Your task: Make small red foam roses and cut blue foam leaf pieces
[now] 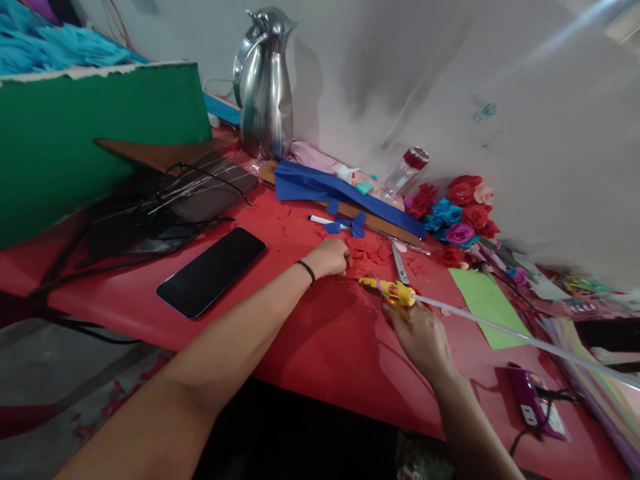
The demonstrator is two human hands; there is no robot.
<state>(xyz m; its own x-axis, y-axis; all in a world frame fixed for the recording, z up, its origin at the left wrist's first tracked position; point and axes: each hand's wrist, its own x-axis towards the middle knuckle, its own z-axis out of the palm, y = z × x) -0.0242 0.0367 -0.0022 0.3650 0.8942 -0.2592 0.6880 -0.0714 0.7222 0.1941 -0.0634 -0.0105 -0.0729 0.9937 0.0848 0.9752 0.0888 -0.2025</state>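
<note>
My left hand (pixel 330 257), with a dark band at the wrist, rests low over the red table beside scattered red paper pieces (pixel 373 251). Its fingers are closed; whatever they hold is too small to name. In my right hand (pixel 420 337) is a yellow glue gun (pixel 384 288), its nozzle pointing left toward my left hand. A long clear glue stick (pixel 500 328) runs out of the gun's back to the right. Just behind the gun lie scissors (pixel 399 263). Blue paper petals (pixel 358 225) and a white marker (pixel 323 220) sit beyond my left hand.
A black phone (pixel 213 272) lies left of my left forearm. Farther back stand a steel jug (pixel 267 87), a green box (pixel 100 127) and a clear bottle (pixel 403 177). Paper roses (pixel 463 213), green paper (pixel 490 307) and a purple power strip (pixel 533 402) are at the right.
</note>
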